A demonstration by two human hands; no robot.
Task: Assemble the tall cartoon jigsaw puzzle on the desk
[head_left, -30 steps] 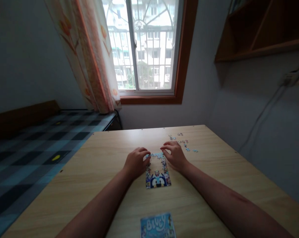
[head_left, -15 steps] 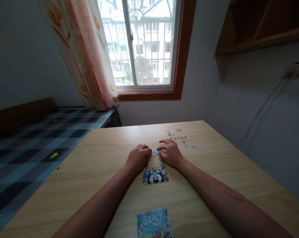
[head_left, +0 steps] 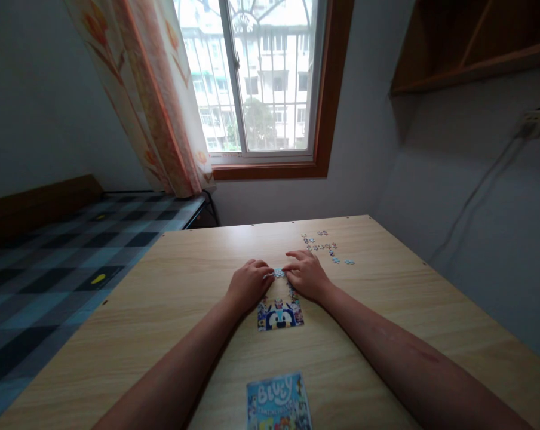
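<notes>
A partly joined jigsaw puzzle (head_left: 281, 316) lies flat on the table, its near part showing a blue dog's face. Pieces run up its right side to a pale blue strip (head_left: 278, 273) at the far edge. My left hand (head_left: 251, 282) has its fingers curled together at the left end of that strip, and hides the puzzle's left side. From the right, my right hand (head_left: 306, 275) grips the strip's other end with its lower fingers, while an upper finger stretches out above the table. Exactly which pieces the fingertips hold is too small to tell.
Several loose puzzle pieces (head_left: 320, 246) lie scattered beyond my right hand. A blue "Bluey" picture packet (head_left: 276, 397) rests near the table's front. Left of the wooden table (head_left: 171, 334) stands a bed with a checked cover (head_left: 68, 263); a window (head_left: 270, 83) is behind.
Both hands stay at the strip with only tiny finger shifts. More of the pale piece shows by the left fingertips. The whole view has moved up slightly.
</notes>
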